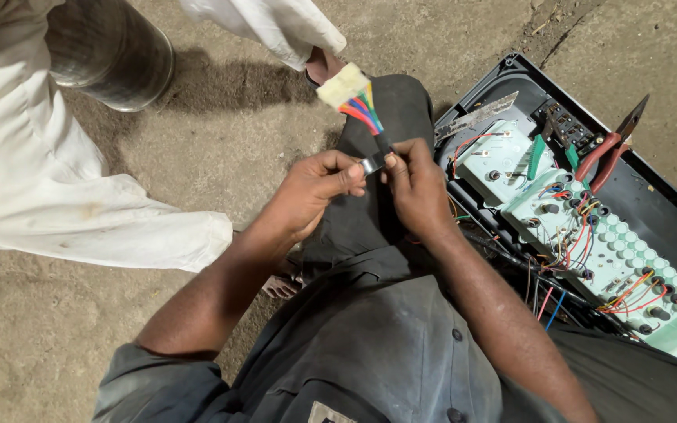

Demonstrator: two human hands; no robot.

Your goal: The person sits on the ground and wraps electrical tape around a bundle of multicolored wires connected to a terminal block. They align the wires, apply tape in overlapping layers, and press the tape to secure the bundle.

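Hands: left (319, 184), right (413, 184) pinch wire bundle (366, 113) | pliers (609, 149) on panel (589, 227)

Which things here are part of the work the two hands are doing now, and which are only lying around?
In hand:
- left hand and right hand, both pinching a small shiny metal piece
- bundle of coloured wires ending in a cream plastic connector

Lying about:
- red-handled pliers
- green-handled tool
- pale green circuit panel in a black plastic housing
- steel cylinder

Red-handled pliers (611, 149) on black panel housing (652, 196); metal cylinder (111, 51); another person's white garment (33, 172)
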